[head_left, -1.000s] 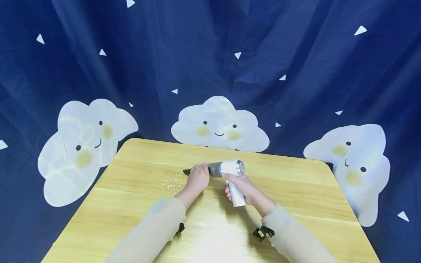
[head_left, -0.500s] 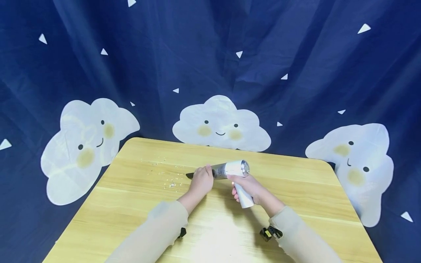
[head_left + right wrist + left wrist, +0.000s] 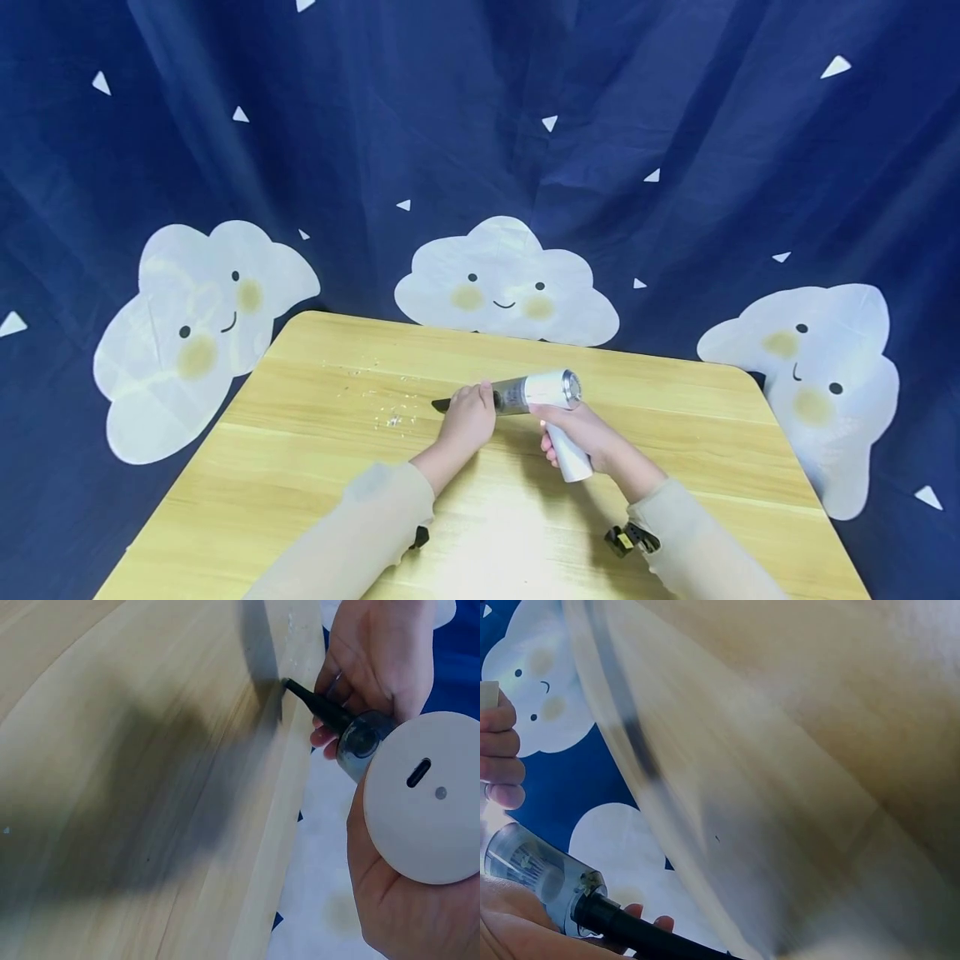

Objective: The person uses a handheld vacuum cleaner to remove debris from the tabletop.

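A small white handheld vacuum (image 3: 551, 392) with a clear dust cup and a black nozzle (image 3: 442, 405) lies over the middle of the wooden table (image 3: 315, 467). My right hand (image 3: 581, 433) grips its white handle (image 3: 424, 799). My left hand (image 3: 468, 417) is curled round the black nozzle (image 3: 630, 930) where it joins the clear cup (image 3: 532, 870). The nozzle tip (image 3: 294, 688) points left, close to the tabletop. Small pale crumbs (image 3: 390, 415) lie scattered just left of the tip.
More crumbs (image 3: 352, 367) dot the far left part of the table. A dark blue curtain (image 3: 480, 125) with white cloud shapes (image 3: 506, 283) hangs behind and around the table. Black wrist-worn devices (image 3: 630, 540) sit on both sleeves.
Both hands and the vacuum have shifted slightly to the right, so the nozzle tip sits a little farther from the crumbs. The grips are unchanged.
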Demonstrator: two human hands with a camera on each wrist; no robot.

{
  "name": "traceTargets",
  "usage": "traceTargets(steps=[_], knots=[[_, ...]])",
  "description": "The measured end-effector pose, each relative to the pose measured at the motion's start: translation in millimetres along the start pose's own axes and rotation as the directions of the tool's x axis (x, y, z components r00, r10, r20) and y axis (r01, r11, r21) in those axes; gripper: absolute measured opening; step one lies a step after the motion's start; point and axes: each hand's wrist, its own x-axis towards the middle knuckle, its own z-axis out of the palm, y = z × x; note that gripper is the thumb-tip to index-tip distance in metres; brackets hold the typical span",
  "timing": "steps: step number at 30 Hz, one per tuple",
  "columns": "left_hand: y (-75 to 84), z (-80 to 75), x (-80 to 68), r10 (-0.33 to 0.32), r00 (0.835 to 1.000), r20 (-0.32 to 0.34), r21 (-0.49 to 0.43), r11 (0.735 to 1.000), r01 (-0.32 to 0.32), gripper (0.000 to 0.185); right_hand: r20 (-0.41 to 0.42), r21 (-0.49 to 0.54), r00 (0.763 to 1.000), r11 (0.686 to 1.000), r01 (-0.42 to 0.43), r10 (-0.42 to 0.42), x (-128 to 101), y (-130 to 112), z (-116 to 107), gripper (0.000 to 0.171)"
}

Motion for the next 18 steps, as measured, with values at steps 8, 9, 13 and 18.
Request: traceTargets(steps=[8, 9, 13, 18], knots=[[-1.9, -0.1, -5.3, 0.025, 1.000, -0.001, 0.026, 0.999, -0.025, 0.069, 0.014, 0.035, 1.000, 0.999, -0.009, 0.009, -1.2, 6.2, 1.2, 0.037], [-2.2, -0.4, -6.0, 0.025, 1.000, -0.002, 0.024, 0.999, -0.025, 0.067, 0.016, 0.035, 1.000, 0.999, -0.007, 0.006, -1.2, 6.7, 1.8, 0.037], [-3.4, -1.6, -8.6, 0.018, 1.000, -0.005, 0.019, 1.000, -0.018, 0.061, 0.030, 0.041, 1.000, 0.999, 0.003, -0.004, -1.6, 8.2, 4.1, 0.037], [-4.6, -3.4, -10.6, 0.012, 1.000, -0.012, 0.010, 1.000, -0.012, 0.059, 0.037, 0.057, 0.999, 0.998, 0.001, -0.003, -1.7, 9.5, 7.2, 0.037]])
